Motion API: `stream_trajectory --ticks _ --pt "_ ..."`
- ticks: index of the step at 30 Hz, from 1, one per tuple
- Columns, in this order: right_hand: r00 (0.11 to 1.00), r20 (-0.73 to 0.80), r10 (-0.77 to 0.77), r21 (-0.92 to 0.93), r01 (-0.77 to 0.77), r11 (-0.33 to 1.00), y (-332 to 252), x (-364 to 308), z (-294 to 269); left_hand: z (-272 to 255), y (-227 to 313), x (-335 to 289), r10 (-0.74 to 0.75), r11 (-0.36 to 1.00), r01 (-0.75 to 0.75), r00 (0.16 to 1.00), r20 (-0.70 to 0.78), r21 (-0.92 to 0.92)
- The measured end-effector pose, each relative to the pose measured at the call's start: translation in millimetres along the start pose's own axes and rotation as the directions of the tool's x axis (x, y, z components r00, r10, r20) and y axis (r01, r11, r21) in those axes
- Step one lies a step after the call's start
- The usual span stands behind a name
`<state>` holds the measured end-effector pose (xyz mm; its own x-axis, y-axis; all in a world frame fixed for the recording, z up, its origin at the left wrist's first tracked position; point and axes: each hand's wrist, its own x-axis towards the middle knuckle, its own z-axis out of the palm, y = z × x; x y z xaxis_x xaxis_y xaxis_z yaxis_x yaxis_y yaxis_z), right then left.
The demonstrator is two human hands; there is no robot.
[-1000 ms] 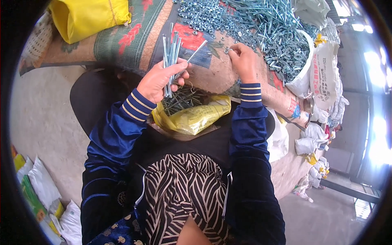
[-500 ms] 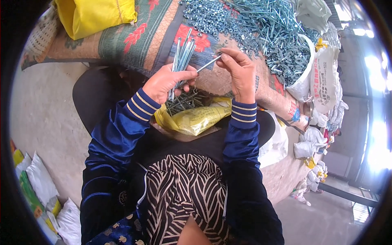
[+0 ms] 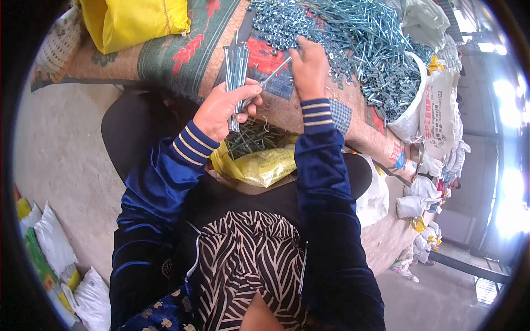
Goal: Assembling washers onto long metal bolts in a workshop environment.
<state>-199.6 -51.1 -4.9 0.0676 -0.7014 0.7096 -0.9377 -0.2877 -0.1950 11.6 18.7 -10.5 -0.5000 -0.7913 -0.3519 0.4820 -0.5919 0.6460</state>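
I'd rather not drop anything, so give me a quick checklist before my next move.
1. Bunch of bolts gripped in left hand: ok.
2. Single bolt angled out from the bunch: ok.
3. Right hand beside the loose nuts: ok.
4. Nut in the right hand: cannot tell, the hand hides it.
5. Yellow bag below the hands open: ok, metal pieces show inside.
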Motion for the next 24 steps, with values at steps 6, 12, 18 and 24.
stream_trajectory --ticks 6,12,18,24 --pt "0.963 0.271 0.009 -0.124 0.026 0.992 -1.3 -0.5 -2.8 -3.3 3.0 -3.1 -0.014 1.000 0.014 1.000 -0.003 -0.023" --pt "0.926 0.294 0.236 0.383 -0.340 0.859 13.7 -8.8 -38.1 -0.1 0.1 -0.9 -0.069 0.997 0.067 0.997 0.040 0.032" --pt "0.668 0.702 0.246 0.645 -0.743 0.178 -11.7 -9.6 -73.0 -1.0 -2.1 -1.0 -0.138 0.985 0.130 0.988 0.065 0.113" --pt "0.573 0.783 0.243 0.515 -0.816 0.264 -32.4 -27.0 -71.4 6.0 -6.8 -3.3 -0.062 0.987 0.050 0.995 0.076 0.152"
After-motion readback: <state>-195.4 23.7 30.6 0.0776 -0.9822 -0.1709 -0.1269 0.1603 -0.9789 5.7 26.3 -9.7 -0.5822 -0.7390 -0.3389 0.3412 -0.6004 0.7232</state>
